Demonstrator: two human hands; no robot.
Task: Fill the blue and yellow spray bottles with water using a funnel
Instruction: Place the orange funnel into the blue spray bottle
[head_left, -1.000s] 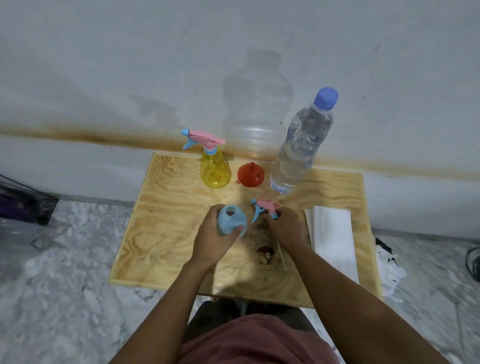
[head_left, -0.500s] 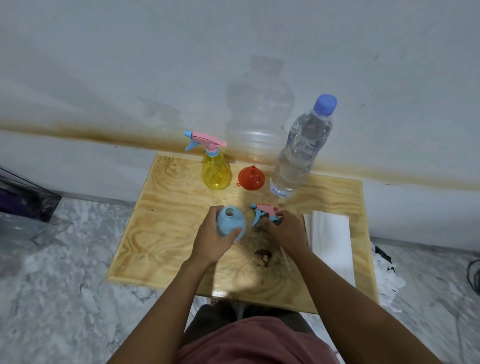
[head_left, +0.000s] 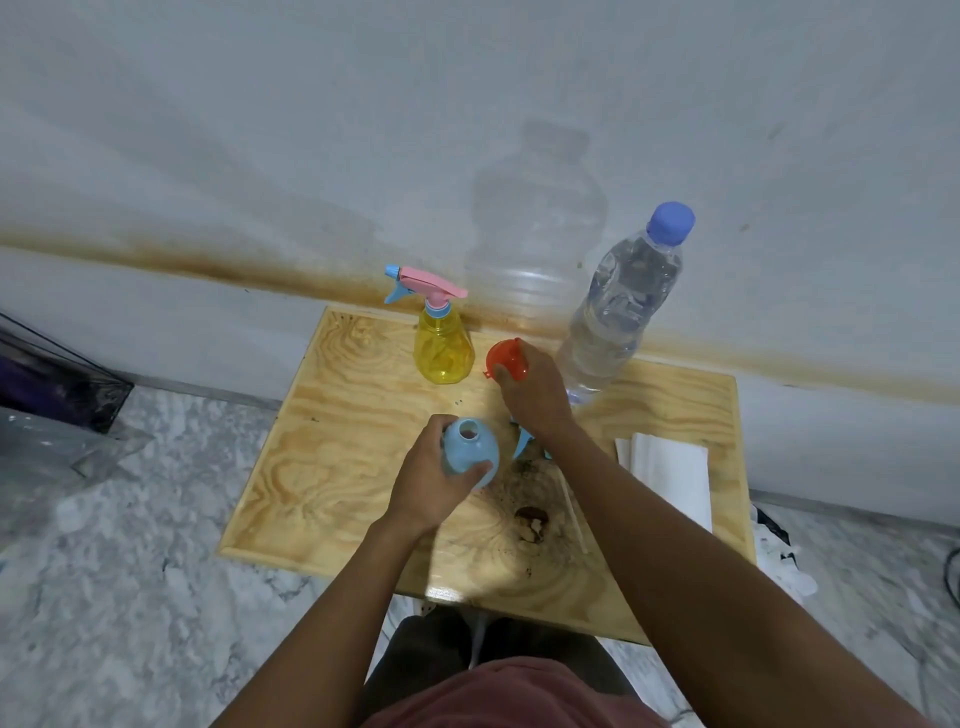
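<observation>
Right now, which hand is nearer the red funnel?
Right. The right hand grips the funnel; the left hand holds the blue bottle, apart from the funnel and nearer the person.

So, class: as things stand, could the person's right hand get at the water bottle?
Probably yes. The water bottle stands just beside the right hand, with nothing between them. But the hand holds the orange funnel, which it would likely have to set down first.

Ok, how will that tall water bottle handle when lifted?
The water bottle looks mostly full, so probably heavy for its size. Its clear ribbed wall may flex under a squeeze. Tall and narrow, it could tip if nudged near the blue cap.
</observation>
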